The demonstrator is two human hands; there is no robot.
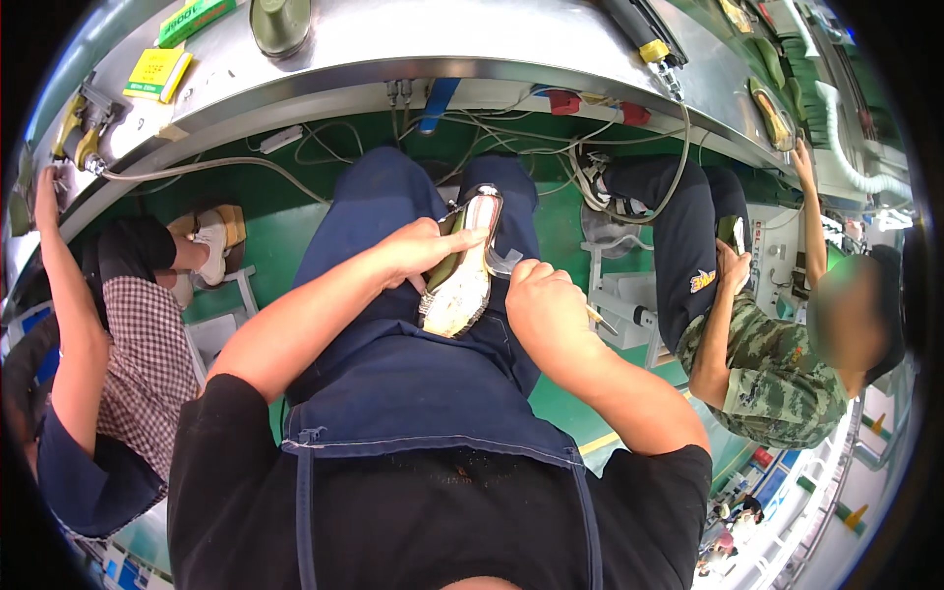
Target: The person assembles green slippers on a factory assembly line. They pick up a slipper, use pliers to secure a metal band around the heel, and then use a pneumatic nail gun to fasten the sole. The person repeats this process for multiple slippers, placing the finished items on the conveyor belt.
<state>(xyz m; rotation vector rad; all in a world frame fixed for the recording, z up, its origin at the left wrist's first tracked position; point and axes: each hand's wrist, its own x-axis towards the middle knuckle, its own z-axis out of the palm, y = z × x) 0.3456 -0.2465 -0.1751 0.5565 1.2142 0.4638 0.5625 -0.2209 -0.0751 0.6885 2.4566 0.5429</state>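
A shoe upper stretched over a last (456, 295) lies sole side up above my lap, its pale underside showing a rough, gathered edge round the forefoot. My left hand (421, 250) is closed round its middle, thumb across the sole. A hand tool with a broad, thin blade, seemingly a knife (504, 262), is gripped in my right hand (547, 303). Its blade points at the shoe's right side, and its handle end sticks out behind my fist. Whether the blade touches the shoe I cannot tell. A dark blue apron (413, 393) covers my lap.
Ahead runs a metal workbench (354, 34) with a green shoe last (280, 25), a yellow box (157, 73) and a green box (195, 20). Cables (521, 133) hang beneath. One person sits at my left; another, in a camouflage shirt (777, 379), holds a shoe at my right.
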